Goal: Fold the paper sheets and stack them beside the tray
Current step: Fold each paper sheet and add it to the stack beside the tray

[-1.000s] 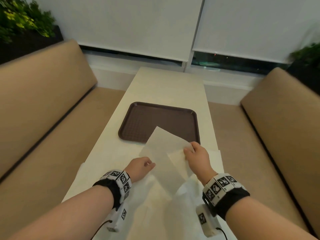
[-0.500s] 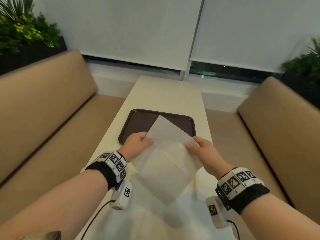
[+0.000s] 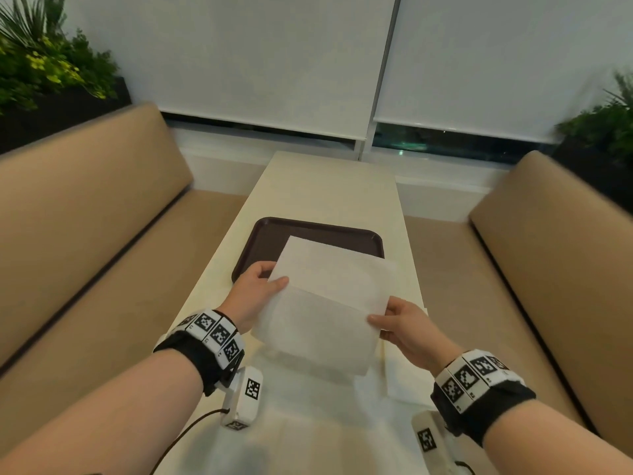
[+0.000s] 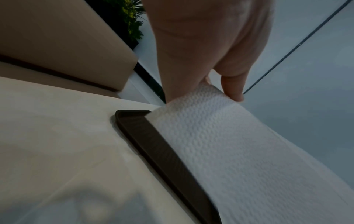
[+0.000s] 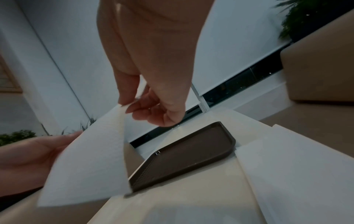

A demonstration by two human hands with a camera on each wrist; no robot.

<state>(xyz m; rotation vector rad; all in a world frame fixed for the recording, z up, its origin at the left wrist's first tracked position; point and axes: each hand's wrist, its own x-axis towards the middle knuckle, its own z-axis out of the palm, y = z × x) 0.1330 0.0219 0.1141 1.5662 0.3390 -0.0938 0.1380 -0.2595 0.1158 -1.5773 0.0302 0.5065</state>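
Booth table (image 3: pixel 329 197), brown tray (image 3: pixel 270 234) far: both hands hold one paper sheet (image 3: pixel 329 303) aloft.
Left hand (image 3: pixel 253 289) and right hand (image 3: pixel 404 323) pinch opposite edges; sheet probably light, limp, tearable.

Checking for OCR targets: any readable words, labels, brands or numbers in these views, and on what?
None readable.
The wristbands carry only black-and-white square marker patterns, no letters or digits.
The paper sheet held in both hands, the tray and the table show no print.
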